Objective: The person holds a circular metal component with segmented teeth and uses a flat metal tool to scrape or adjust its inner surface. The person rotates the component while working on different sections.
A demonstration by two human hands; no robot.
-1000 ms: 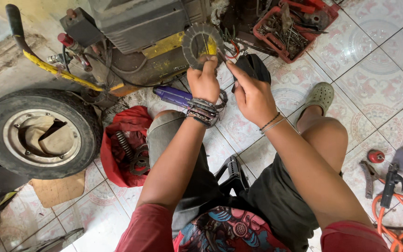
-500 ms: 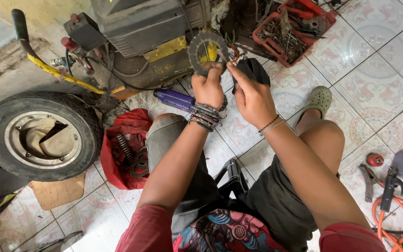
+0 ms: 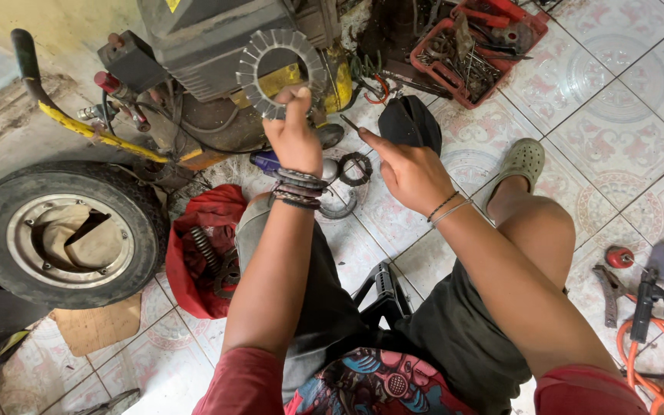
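The left hand [image 3: 295, 138] pinches the stiff, light-looking toothed metal ring [image 3: 282, 73] by its lower rim, while right-hand fingers [image 3: 370, 142] beside it pinch a thin tool [image 3: 350, 124].

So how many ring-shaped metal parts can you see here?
2: a toothed ring held up in the left hand, and a small dark ring on the floor. Others may be hidden.
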